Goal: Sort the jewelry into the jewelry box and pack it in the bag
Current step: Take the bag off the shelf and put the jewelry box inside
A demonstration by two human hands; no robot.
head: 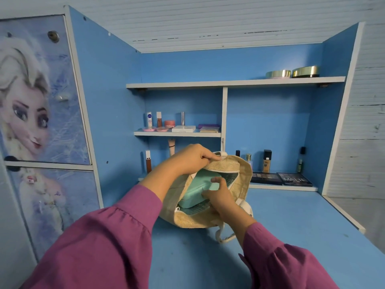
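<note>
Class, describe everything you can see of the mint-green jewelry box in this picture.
The jewelry box is mint green, smooth and plastic-looking, with rounded corners and its lid closed. It sits tilted, partly inside the open mouth of the woven straw-coloured bag on the blue desk. The right hand grips its near edge; the left hand holds the bag's rim open above it.

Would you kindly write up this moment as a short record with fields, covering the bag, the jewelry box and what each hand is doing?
surface: blue desk with shelves behind
bag: woven beige bag on the desk, mouth open toward the camera
jewelry box: mint-green jewelry box, closed, partly inside the bag
left hand: left hand pinches the bag's upper rim, holding it open
right hand: right hand has its fingers curled on the box in the opening
stage: box going into the bag, not fully in
</note>
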